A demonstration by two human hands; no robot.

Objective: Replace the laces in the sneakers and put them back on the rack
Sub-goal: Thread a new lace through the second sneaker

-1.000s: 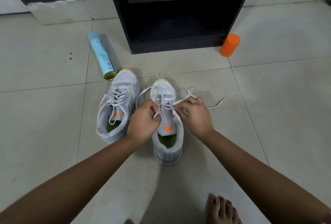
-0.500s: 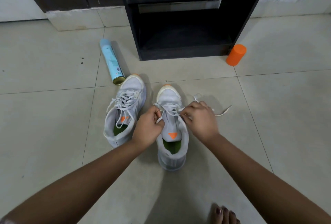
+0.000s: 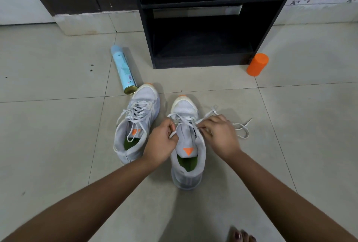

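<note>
Gray sneaker (image 3: 188, 166) is standing on the tiled floor (image 3: 58, 145) before the black rack (image 3: 193, 63), toe pointing at it. Left hand (image 3: 160, 142) and right hand (image 3: 219, 137) are each pinching its white lace (image 3: 240, 125) with curled fingers, either side of the tongue. Second sneaker (image 3: 135, 125) is lying just beside, near an aerosol can (image 3: 124, 69)
</note>
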